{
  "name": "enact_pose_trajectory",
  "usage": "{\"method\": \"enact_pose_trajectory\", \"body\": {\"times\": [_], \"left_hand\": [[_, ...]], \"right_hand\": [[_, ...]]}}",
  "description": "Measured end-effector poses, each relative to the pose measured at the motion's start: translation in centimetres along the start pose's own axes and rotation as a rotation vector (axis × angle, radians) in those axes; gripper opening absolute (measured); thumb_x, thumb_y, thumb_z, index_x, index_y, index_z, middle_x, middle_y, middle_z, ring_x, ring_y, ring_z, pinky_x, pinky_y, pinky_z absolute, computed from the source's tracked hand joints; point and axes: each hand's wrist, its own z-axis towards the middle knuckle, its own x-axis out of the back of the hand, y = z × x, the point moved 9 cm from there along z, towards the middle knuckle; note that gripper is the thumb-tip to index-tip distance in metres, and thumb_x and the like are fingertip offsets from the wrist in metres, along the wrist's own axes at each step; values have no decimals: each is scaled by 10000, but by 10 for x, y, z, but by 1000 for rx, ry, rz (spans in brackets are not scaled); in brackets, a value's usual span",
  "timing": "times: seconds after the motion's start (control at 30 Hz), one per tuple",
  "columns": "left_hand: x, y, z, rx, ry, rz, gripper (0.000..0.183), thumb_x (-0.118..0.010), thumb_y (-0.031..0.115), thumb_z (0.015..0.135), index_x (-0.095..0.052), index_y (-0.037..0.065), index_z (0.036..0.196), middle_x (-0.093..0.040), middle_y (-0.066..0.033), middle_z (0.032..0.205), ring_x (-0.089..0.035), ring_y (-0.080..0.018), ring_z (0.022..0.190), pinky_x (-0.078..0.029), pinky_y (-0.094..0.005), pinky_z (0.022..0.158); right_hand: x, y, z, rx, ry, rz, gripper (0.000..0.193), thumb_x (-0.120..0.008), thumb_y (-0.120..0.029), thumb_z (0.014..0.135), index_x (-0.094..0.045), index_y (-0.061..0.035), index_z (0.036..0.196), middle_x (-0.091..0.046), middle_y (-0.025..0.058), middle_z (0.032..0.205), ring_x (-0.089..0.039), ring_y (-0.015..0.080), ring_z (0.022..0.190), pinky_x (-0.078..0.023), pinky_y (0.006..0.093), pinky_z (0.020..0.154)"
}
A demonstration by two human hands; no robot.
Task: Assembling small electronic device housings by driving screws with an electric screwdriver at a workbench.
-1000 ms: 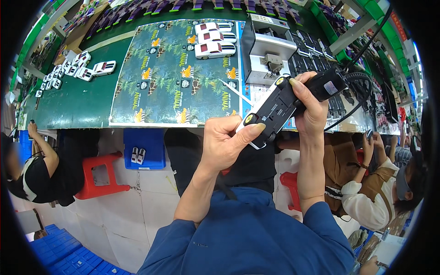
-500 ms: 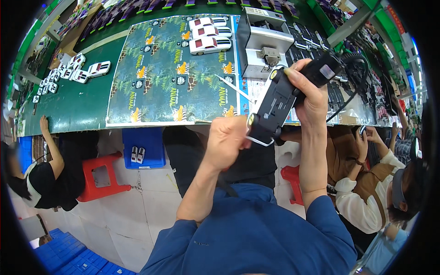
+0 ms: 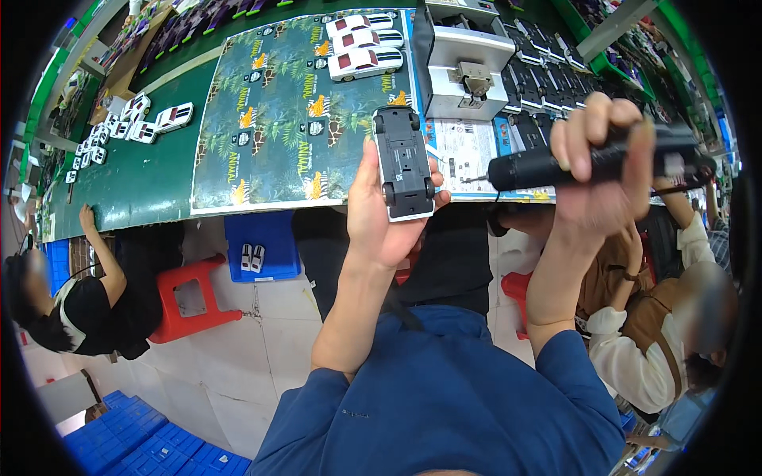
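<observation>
In my left hand (image 3: 379, 210) lies an upturned toy car (image 3: 406, 166), its black underside facing up and its white body edge showing along the side. My fingers and thumb close around its near end, above the table's front edge. To the right, my right hand (image 3: 597, 178), partly blurred, wraps around a black electric screwdriver (image 3: 524, 168). The screwdriver lies roughly level, its thin bit pointing left toward the car and apart from it. Beyond the car, three white toy cars (image 3: 367, 63) with dark stripes stand in a row on the animal-print mat (image 3: 274, 127).
A metal fixture (image 3: 470, 79) stands behind the gap between my hands. Several black chassis parts (image 3: 548, 91) lie right of it. More white cars (image 3: 143, 131) sit on the green table (image 3: 151, 186) at left. People sit on both sides; a red stool (image 3: 190, 297) stands at left.
The toy car has moved left out of my right hand and now rests in my left, its underside turned upward. My right hand has moved right, with the screwdriver swung to point left.
</observation>
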Motion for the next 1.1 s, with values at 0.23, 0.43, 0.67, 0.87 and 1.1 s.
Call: {"method": "enact_pose_trajectory", "body": {"times": [0.23,0.43,0.67,0.87,1.1], "left_hand": [[-7,0,7,-31,-42,-69,534,-335,528,1061,-564,63,1189,-631,-131,958,-625,-244,833,-539,-411,736],[-12,7,1,-143,122,3,479,-359,475,1073,-561,56,1188,-622,-122,945,-612,-236,820,-534,-352,763],[-8,3,2,-90,57,-3,476,-355,476,1074,-558,60,1187,-631,-123,924,-609,-231,818,-532,-365,758],[-14,-2,1,-61,196,61,503,-313,513,1073,-548,84,1192,-628,-124,923,-618,-232,833,-533,-411,757],[-6,-13,2,14,204,67,522,-316,526,1068,-539,78,1216,-627,-132,944,-623,-237,858,-535,-401,766]], "right_hand": [[-49,10,-10,-28,-110,98,355,-570,-399,1008,-511,-60,1097,-523,51,851,-519,122,588,-453,305,620],[-53,26,-14,-51,-56,-4,276,-557,-329,1004,-500,-68,1074,-511,45,809,-505,114,554,-463,303,592],[-64,24,-13,-90,-112,-132,238,-596,-289,972,-491,-84,1032,-519,35,784,-518,122,528,-477,300,591],[-85,28,-2,-94,-630,-9,296,-798,-178,843,-546,-69,952,-589,32,760,-621,146,571,-543,298,570],[-89,36,-1,-93,-746,141,301,-856,-176,789,-600,-39,871,-611,74,701,-590,173,498,-530,298,484]]}}
